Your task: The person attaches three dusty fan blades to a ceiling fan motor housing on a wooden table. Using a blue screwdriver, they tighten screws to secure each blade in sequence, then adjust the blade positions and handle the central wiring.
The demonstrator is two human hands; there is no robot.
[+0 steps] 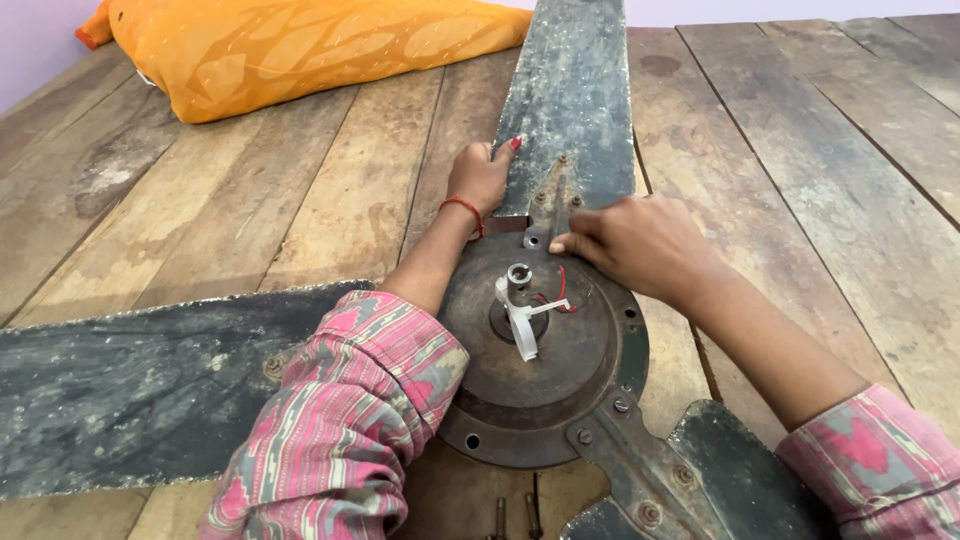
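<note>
Old ceiling fan lies flat on a plank floor (820, 180), motor face up. Nearest the camera: two loose bolts (515, 515) on the floor just below the hub, at the bottom edge. Near blade (720, 480) runs off bottom right, its bracket bolted to the hub rim, rusty bolt heads showing. Left blade (130, 390) stretches out to the left edge, grey and grimy, partly under the person's left forearm; patterned pink sleeve (340, 430) covers it there. Hub (545, 360) is a round rusty disc with empty bolt holes around the rim; short metal shaft (518, 275) stands at centre, a white plastic strip (520, 325) beside it and a bit of red wire (563, 295) just right of the shaft. Right hand (635, 245) rests on the far rim of the hub, fingers together and curled, fingertips pinched down at the root of the far blade's bracket; can't tell if anything is held between them. Left hand (482, 178) grips the left edge of the far blade (570, 100), fingers wrapped under, thumb on top, red thread band at the wrist. Far blade runs straight away to the top of view, dusty, bracket bolts just between the two hands. Beyond, top left, an orange cloth bundle (300, 50) lies on the planks against a pale wall (30, 50), well apart from the fan hub.
</note>
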